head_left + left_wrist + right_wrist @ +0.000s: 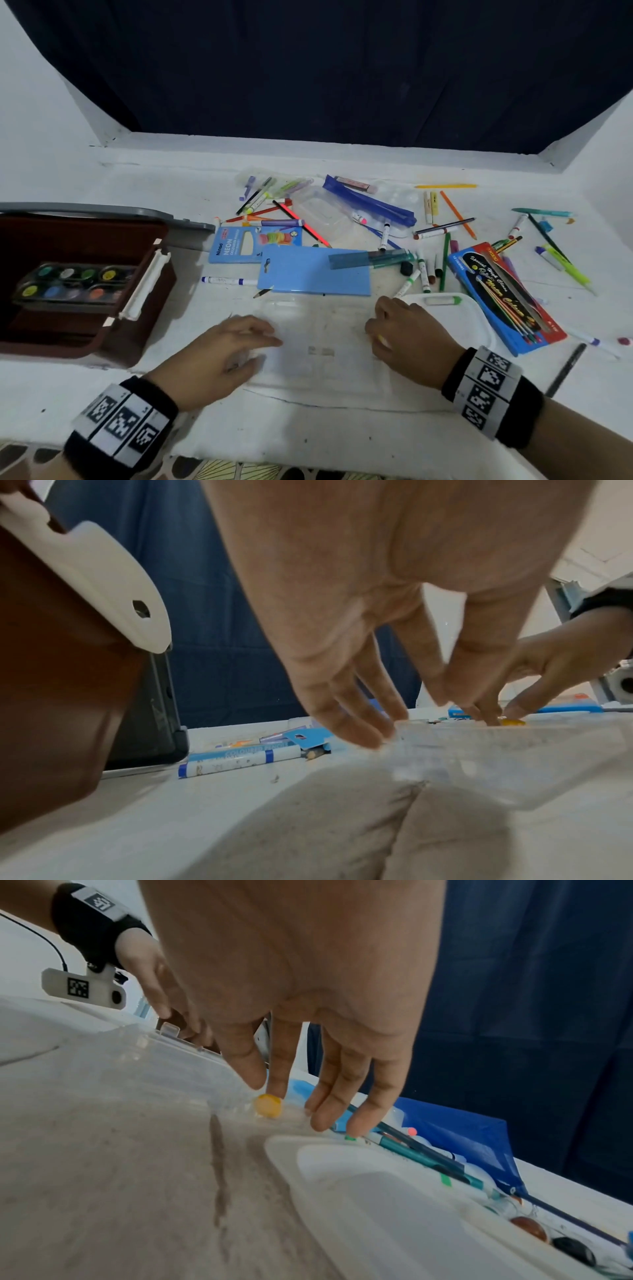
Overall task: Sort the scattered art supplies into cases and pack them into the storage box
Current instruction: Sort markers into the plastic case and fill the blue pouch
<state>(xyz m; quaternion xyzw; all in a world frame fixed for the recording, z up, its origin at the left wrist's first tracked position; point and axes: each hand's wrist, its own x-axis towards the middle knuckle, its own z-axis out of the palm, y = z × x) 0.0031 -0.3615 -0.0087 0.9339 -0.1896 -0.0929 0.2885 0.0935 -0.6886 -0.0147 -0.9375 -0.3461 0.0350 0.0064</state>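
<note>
A flat clear plastic case (318,346) lies on the white table in front of me. My left hand (263,339) rests on its left end with fingers straight, fingertips (363,737) touching the case's edge (514,753). My right hand (380,329) is at the case's right end; its thumb and forefinger (255,1077) pinch a small yellow piece (268,1105), also seen from the left wrist as a yellow piece (512,721). The brown storage box (144,308) stands open at the left with a paint palette (72,281) inside.
Pens, markers and pencils (424,270) lie scattered across the back and right. Two blue pencil packs (315,274) lie just behind the case, and a red-blue pencil box (507,294) is at the right. A white tray (472,322) sits beside my right hand.
</note>
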